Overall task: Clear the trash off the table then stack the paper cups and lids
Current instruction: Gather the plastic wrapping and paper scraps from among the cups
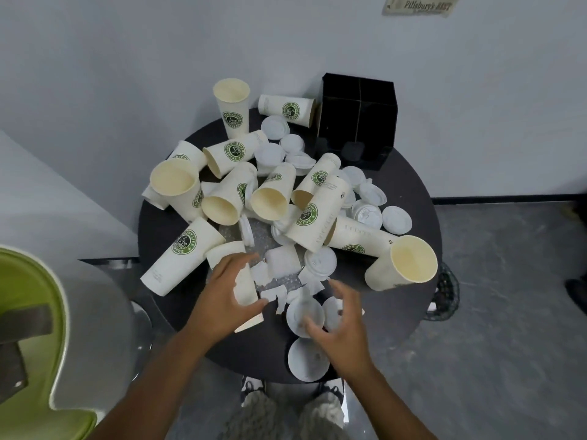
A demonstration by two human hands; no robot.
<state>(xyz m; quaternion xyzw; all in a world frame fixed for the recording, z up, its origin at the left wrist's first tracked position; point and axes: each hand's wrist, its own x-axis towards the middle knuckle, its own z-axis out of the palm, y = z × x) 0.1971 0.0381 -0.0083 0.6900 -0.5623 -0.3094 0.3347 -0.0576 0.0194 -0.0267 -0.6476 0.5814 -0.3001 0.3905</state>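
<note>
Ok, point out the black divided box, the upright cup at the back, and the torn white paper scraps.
black divided box [374, 122]: head view, front wall.
upright cup [233, 112]: head view, side wall.
torn white paper scraps [279, 265]: head view, largest piece.

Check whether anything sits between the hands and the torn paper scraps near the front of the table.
Nothing covers the paper scraps. The left hand reaches over a lying cup beside them; the right hand hovers over lids.

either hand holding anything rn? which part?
Neither visibly grips anything. Left hand hovers open over a lying paper cup; right hand open above lids.
</note>
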